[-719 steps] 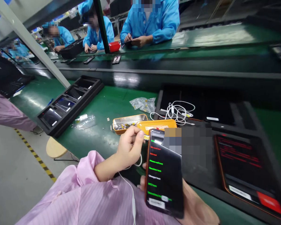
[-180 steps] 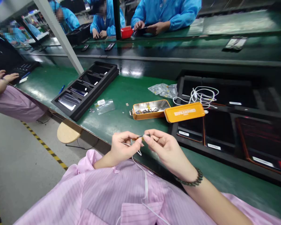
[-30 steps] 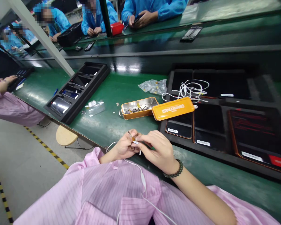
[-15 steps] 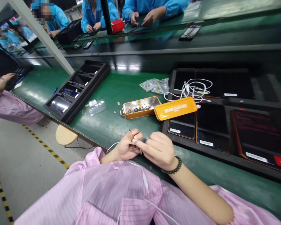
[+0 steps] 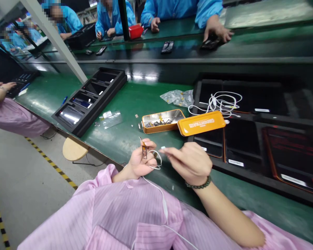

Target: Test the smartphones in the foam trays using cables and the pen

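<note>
Between the thumb and fingers of my left hand point(image 5: 143, 159) is a small black SIM card tray point(image 5: 144, 152) with a yellowish end, held upright. A white earphone cable point(image 5: 158, 162) loops beside those fingers and hangs down over the pink smock. My right hand point(image 5: 193, 162), wearing a dark bead bracelet, pinches a tiny white piece point(image 5: 162, 148) whose kind I cannot make out. The two hands are a little apart above the bench edge. Just beyond them sits an orange tin point(image 5: 161, 130) with several small black frames inside. Its orange lid point(image 5: 202, 124) lies beside it, resting partly on a foam tray.
Phones lie in the black foam tray point(image 5: 224, 166) at right and the slimmer tray point(image 5: 85, 119) at left. Clear plastic bags point(image 5: 111, 119) and a coiled white cable point(image 5: 219, 102) are on the bench. Across it, a co-worker's hand point(image 5: 216, 29) touches a phone part.
My hands have separated: the right moved rightward with the tiny white piece, exposing the tray in my left. Across the bench, a co-worker's hand has reached out to a phone part.
</note>
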Available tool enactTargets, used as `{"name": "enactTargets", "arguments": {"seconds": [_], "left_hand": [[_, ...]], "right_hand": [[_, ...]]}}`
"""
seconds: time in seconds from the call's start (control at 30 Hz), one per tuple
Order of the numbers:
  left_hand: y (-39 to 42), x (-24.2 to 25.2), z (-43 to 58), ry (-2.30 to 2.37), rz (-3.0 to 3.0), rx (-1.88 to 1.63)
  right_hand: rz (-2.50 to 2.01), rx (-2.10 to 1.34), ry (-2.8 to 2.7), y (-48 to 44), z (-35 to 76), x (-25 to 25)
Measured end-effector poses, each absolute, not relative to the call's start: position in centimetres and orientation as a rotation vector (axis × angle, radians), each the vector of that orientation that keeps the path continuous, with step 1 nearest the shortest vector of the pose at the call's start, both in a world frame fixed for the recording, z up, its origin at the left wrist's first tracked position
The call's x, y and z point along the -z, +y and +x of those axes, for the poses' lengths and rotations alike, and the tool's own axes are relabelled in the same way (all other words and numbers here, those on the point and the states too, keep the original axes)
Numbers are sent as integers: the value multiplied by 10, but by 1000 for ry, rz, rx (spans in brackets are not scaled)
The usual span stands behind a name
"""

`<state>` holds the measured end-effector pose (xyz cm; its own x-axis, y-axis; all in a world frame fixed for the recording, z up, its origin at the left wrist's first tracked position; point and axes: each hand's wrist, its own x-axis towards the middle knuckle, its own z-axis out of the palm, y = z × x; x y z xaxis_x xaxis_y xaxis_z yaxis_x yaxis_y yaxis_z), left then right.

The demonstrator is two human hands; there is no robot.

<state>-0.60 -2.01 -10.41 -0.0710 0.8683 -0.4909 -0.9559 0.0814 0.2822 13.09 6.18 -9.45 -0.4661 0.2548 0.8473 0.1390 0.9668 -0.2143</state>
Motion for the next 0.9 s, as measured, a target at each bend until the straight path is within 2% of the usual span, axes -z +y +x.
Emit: {"name": "enactTargets", "arguments": {"seconds": [0.1, 0.33, 0.4, 0.6, 0.9], "left_hand": [[-24, 105, -12, 654, -91, -1556], [-30, 105, -20, 631, -62, -1587], [-32, 105, -20, 617, -32, -1591], [-34, 102, -18, 707, 149, -1568], [-35, 92, -11, 756, 441, -1610]], "right_hand": [[-531, -139, -2100, 70, 131, 102], [-626, -117, -2354, 76, 131, 117], [-637, -197, -2277, 71, 130, 110], [-468, -772, -2131, 37, 122, 82], [-475, -763, -2073, 28, 126, 79]]}}
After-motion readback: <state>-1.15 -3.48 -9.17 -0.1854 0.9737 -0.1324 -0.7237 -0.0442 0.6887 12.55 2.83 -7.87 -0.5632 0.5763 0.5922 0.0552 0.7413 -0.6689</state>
